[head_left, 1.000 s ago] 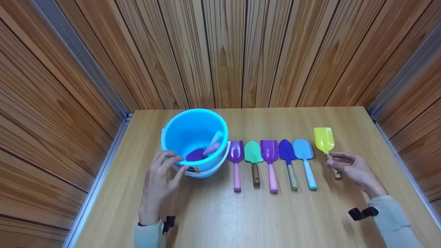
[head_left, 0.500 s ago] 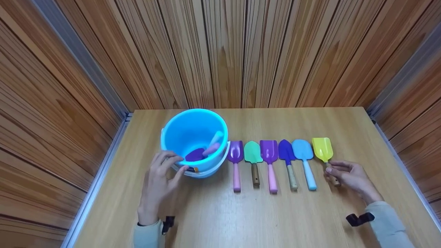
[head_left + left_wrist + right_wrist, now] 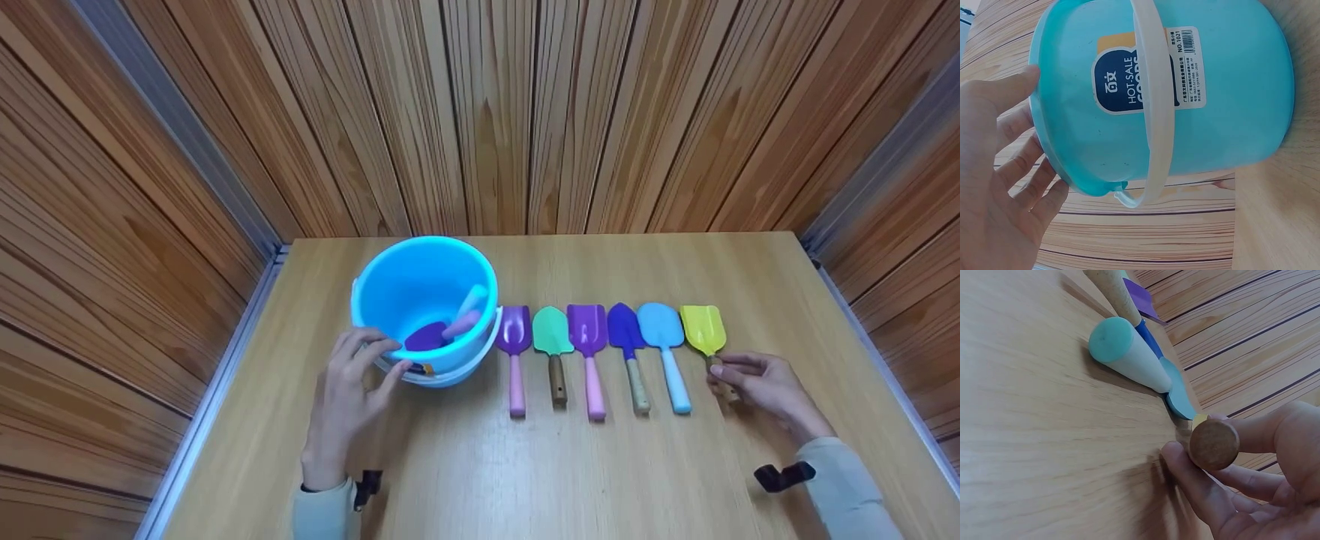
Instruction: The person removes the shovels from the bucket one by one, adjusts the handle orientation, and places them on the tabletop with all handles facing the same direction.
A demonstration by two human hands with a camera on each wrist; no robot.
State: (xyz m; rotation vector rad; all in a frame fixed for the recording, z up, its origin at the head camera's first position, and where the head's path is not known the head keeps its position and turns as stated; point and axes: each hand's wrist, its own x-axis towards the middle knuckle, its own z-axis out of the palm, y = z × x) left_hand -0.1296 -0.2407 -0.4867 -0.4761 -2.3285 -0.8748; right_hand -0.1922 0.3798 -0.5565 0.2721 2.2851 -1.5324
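Note:
My left hand (image 3: pixel 345 401) holds the near rim of a blue bucket (image 3: pixel 424 259), fingers over the edge and thumb on the outer side. In the left wrist view the bucket (image 3: pixel 1224 124) shows its label and a white handle. A purple shovel (image 3: pixel 426 337) with a pink handle and a turquoise handle (image 3: pixel 472 300) lie inside. At the right, my right hand (image 3: pixel 769 384) pinches the wooden handle of a yellow shovel (image 3: pixel 703 328) between thumb and fingers. The right wrist view shows the handle's round brown end (image 3: pixel 1214 445) close over the table.
Between bucket and yellow shovel lies a row: purple shovel (image 3: pixel 514 330), green trowel (image 3: pixel 553 330), another purple shovel (image 3: pixel 587 328), dark blue trowel (image 3: pixel 624 324) and light blue shovel (image 3: pixel 661 325). Wood-panelled walls (image 3: pixel 487 120) enclose the wooden table (image 3: pixel 540 480).
The yellow shovel has come down toward the front edge in my right hand, in line with the row and beside the light blue shovel. My left hand and the bucket stay put.

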